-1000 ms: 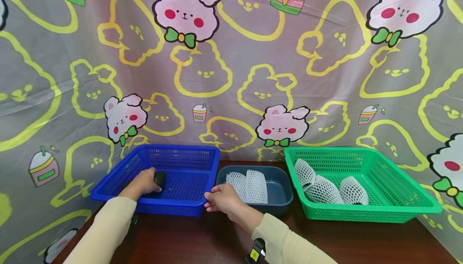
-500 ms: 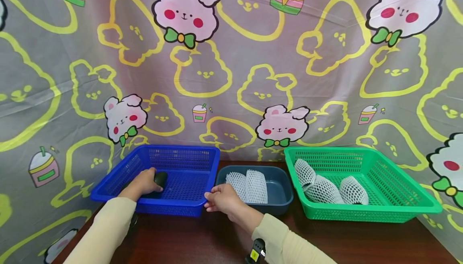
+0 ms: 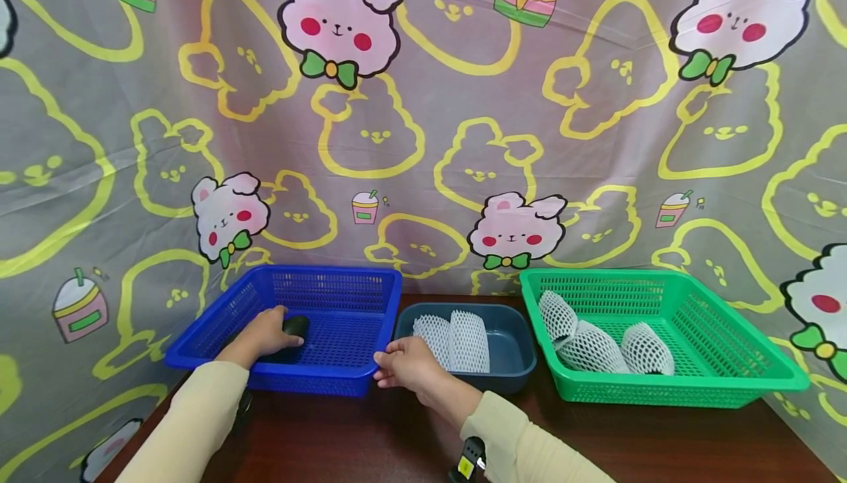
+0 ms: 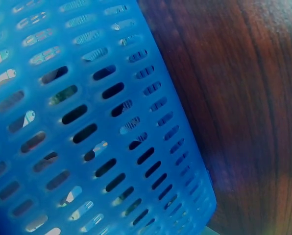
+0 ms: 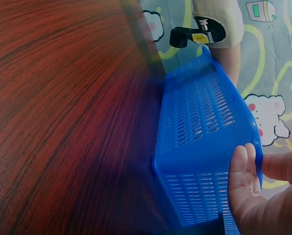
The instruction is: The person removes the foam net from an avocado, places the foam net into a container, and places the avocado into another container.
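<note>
In the head view, my left hand [image 3: 266, 334] reaches over the near side of a blue plastic basket [image 3: 344, 374] and holds a dark green, oblong, smooth fruit [image 3: 295, 327]. The thumb lies across the fruit's right side; part of the fruit is hidden by the hand. The left wrist view shows only the basket's slotted wall [image 4: 92, 122] and the table, not the hand. My right hand [image 3: 412, 367] pinches the basket's near right corner at the rim. In the right wrist view, its thumb and fingertips [image 5: 240, 157] sit on opposite sides of that rim.
A dark blue-grey tub [image 3: 515, 347] holds white foam net sleeves [image 3: 468, 342] just right of the basket. Farther right stands a green basket [image 3: 675, 387] containing several net-wrapped items [image 3: 592, 347]. All stand on a dark wooden table [image 3: 370, 442] before a patterned curtain [image 3: 423, 101].
In the left hand, the dark green fruit has shifted slightly to the right, and the thumb has moved across it. The right hand has stayed at the basket's corner.
</note>
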Demonstrator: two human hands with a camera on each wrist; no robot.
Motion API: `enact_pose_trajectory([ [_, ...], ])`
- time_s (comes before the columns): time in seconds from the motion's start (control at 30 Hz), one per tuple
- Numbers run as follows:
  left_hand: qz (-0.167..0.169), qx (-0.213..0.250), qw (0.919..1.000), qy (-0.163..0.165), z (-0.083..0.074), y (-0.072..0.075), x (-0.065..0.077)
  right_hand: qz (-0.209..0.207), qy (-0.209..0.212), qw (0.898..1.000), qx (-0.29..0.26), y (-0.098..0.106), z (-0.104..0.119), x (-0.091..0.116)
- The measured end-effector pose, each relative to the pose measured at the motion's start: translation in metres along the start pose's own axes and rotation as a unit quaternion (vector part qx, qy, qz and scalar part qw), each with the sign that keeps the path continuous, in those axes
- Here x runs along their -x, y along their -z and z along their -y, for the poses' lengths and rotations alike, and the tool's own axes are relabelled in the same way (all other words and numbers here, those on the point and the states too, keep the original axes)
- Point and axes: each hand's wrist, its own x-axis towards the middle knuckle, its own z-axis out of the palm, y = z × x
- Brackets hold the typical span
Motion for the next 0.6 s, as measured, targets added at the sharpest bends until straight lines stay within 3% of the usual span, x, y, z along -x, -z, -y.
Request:
enact_pose_trajectory([
  [0.6,-0.014,0.012,0.9998,-0.007,-0.0054,0.0051,0.0035,-0.004,-0.015,1.0,0.012,0.0011,0.0017,-0.0006],
])
